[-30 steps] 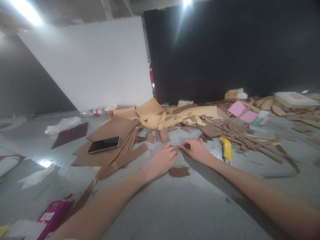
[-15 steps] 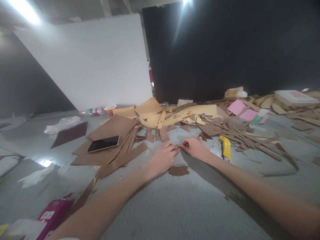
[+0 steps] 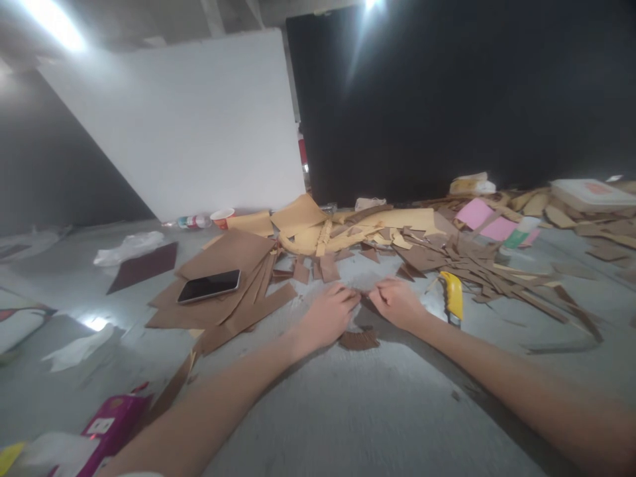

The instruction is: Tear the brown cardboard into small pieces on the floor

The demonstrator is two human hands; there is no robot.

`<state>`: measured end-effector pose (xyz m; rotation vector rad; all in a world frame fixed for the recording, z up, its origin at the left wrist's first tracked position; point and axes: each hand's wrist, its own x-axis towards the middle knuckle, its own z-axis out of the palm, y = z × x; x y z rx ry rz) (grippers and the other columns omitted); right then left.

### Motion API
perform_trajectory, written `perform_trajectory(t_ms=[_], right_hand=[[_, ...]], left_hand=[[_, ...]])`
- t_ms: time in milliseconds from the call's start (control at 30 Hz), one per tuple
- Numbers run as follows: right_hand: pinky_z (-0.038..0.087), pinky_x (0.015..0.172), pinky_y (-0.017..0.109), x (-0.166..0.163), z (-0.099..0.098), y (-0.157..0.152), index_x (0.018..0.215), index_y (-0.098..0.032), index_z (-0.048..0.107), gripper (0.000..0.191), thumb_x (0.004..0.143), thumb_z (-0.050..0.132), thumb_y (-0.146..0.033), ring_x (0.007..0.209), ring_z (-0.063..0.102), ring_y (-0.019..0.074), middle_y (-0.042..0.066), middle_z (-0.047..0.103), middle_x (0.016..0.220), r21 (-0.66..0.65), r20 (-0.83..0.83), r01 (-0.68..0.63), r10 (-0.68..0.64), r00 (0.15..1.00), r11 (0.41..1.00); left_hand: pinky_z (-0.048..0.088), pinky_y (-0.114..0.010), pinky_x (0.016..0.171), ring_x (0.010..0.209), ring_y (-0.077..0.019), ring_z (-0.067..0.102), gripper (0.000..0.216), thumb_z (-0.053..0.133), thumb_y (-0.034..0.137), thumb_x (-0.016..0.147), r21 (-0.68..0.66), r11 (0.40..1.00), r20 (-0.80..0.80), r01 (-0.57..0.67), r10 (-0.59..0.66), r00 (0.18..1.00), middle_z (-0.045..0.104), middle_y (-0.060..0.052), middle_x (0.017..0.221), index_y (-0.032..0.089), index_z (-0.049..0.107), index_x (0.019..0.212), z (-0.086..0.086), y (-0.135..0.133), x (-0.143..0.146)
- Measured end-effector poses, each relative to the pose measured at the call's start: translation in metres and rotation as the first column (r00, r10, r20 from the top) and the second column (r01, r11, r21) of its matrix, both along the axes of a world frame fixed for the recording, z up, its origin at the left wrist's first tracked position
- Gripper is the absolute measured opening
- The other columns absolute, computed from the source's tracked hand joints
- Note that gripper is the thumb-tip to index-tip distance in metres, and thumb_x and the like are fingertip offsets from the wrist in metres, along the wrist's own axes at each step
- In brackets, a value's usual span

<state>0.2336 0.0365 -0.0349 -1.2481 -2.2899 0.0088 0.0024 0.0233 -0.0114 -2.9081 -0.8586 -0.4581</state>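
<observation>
My left hand (image 3: 334,313) rests low over the grey table, its fingers bent together at the tips. Facing it, my right hand (image 3: 396,303) is closed in a pinch. Between the two sets of fingertips shows a bit of a small brown strip (image 3: 365,293), mostly hidden by the fingers. Just in front of my left hand lies a short brown piece with a fringed, ridged edge (image 3: 360,340). A yellow utility knife (image 3: 452,295) lies to the right of my right hand.
Left of my hands, a phone (image 3: 209,286) lies on stacked brown sheets (image 3: 169,314). Brown strips (image 3: 484,268) and yellow offcuts (image 3: 348,237) pile up behind. A purple device (image 3: 112,424) sits at the near left; a white box (image 3: 591,194) stands far right.
My right hand has turned slightly, its fingers curling more, and a little more of the brown strip shows between the hands. The whole view has shifted slightly; my left hand keeps its pose.
</observation>
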Motion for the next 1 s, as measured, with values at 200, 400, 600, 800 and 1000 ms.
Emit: perform_trajectory(t_ms=[200,400,600,800,1000], right_hand=[[0.042,0.077,0.035,-0.002,-0.003,0.001,0.051,-0.021,0.06,0.049,0.098,0.047,-0.016,0.058,0.056,0.0191,0.006,0.064,0.056,0.082,0.064,0.018,-0.023,0.998,0.996],[0.038,0.075,0.033,-0.001,0.0,0.0,0.056,-0.019,0.063,0.045,0.098,0.048,-0.014,0.059,0.055,0.0179,0.005,0.067,0.059,0.077,0.142,0.034,-0.045,0.989,0.996],[0.036,0.073,0.033,-0.002,0.001,0.001,0.061,-0.019,0.066,0.043,0.1,0.048,-0.015,0.063,0.056,0.0185,0.006,0.069,0.062,0.026,0.205,0.057,-0.061,0.977,0.998],[0.037,0.076,0.032,-0.003,0.002,0.001,0.063,-0.019,0.068,0.044,0.101,0.045,-0.016,0.065,0.059,0.0197,0.007,0.069,0.062,0.014,0.189,0.075,-0.077,0.979,0.997],[0.039,0.076,0.032,-0.003,0.005,0.002,0.067,-0.018,0.07,0.05,0.106,0.039,-0.025,0.066,0.062,0.0193,0.01,0.076,0.075,-0.05,0.069,0.156,-0.152,0.986,0.987]], left_hand=[[0.046,-0.039,0.109,0.12,-0.0242,0.06,0.032,0.049,0.014,0.103,0.003,1.0,0.007,0.014,-0.014,1.0,0.072,-0.01,0.121,0.02,0.07,0.127,-0.002,0.002,-0.001],[0.047,-0.036,0.107,0.119,-0.0226,0.061,0.03,0.053,0.01,0.1,0.09,0.996,-0.035,0.026,-0.023,0.999,0.073,-0.009,0.122,0.018,0.073,0.122,-0.005,0.003,-0.003],[0.048,-0.037,0.107,0.118,-0.0231,0.061,0.033,0.052,0.01,0.1,0.101,0.994,-0.014,0.038,-0.037,0.999,0.073,-0.009,0.123,0.018,0.072,0.124,-0.008,0.004,-0.003],[0.047,-0.041,0.108,0.122,-0.0242,0.061,0.04,0.051,0.012,0.101,0.086,0.995,-0.015,0.046,-0.045,0.999,0.072,-0.008,0.128,0.022,0.068,0.135,-0.011,0.006,-0.005],[0.049,-0.038,0.11,0.119,-0.0225,0.062,0.038,0.046,0.011,0.103,0.026,1.0,0.046,0.015,-0.017,0.999,0.072,-0.01,0.128,0.015,0.067,0.135,-0.009,0.007,-0.003]])
